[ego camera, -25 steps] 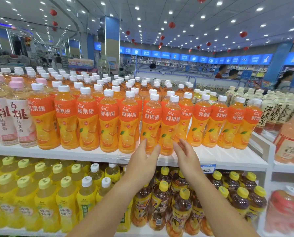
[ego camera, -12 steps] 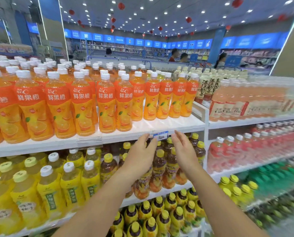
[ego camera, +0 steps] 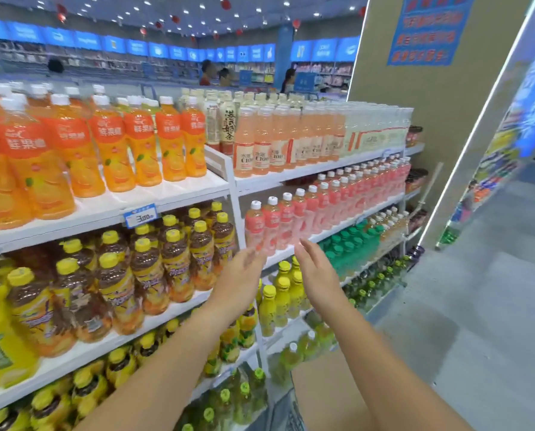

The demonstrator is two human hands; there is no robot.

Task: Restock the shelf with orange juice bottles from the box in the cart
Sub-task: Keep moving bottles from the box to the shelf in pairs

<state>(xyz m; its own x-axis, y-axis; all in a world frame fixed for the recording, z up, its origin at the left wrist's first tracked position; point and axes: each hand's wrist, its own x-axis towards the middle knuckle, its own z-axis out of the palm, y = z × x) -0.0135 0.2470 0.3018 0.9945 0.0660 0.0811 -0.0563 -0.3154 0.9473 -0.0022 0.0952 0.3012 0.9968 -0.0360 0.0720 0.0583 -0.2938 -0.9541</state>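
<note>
Orange juice bottles [ego camera: 107, 144] with white caps and orange labels stand in rows on the top white shelf [ego camera: 179, 194] at the upper left. My left hand [ego camera: 239, 276] and my right hand [ego camera: 317, 275] hover side by side in mid-air, below and right of that shelf, fingers straight and holding nothing. They are in front of the pink bottles and apart from every bottle. A brown cardboard box [ego camera: 325, 396] shows between my forearms at the bottom, partly hidden by my right arm.
Dark tea bottles with yellow caps [ego camera: 154, 269] fill the shelf below the juice. Pink bottles [ego camera: 278, 219], pale peach bottles [ego camera: 278, 141] and green ones [ego camera: 350, 247] fill the right bay. A tan pillar [ego camera: 431, 119] stands beyond, with grey floor [ego camera: 477, 306] to the right.
The view has swung right and down, so the orange juice rows slid to the left. Both empty hands have drawn away from the top shelf and now float lower, in front of the right bay.
</note>
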